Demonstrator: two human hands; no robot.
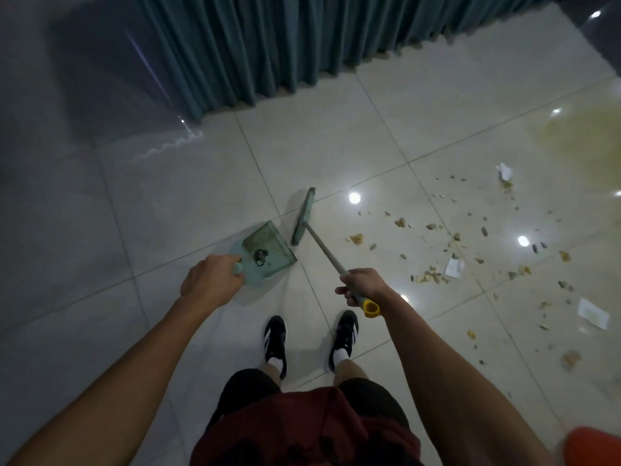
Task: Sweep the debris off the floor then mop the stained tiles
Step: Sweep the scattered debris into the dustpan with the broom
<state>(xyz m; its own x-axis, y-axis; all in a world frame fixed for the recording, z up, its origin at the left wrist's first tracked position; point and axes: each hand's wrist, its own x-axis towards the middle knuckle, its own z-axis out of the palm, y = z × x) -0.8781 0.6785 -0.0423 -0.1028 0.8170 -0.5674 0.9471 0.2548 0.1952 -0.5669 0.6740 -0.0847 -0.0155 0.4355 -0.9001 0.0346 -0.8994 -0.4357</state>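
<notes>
The right hand [361, 287] has its grip wrapped round the upper end of the broom [304, 216] handle, just below the yellow cap [371, 308]; the handle slants away and to the left, down to the green broom head, which sits on the floor [201, 183] straight ahead of the person. The left hand [210, 280] holds the stub handle of the pale green dustpan [265, 253], fingers curled round it, with the pan tilted and its open lip just beside the near end of the broom head. A small dark clump lies inside the pan (too small to tell what it is).

The debris [470, 250] lies well to the right of the broom head, crumbs and pebbly bits scattered over several glossy tiles, with a few scraps of white paper [593, 312] among them. Farther right, a yellowish stain [578, 136] spreads over the tiles. A teal curtain [268, 42] hangs to the floor beyond the broom. Two black shoes [275, 338] with white stripes stand between the arms, near the dustpan
</notes>
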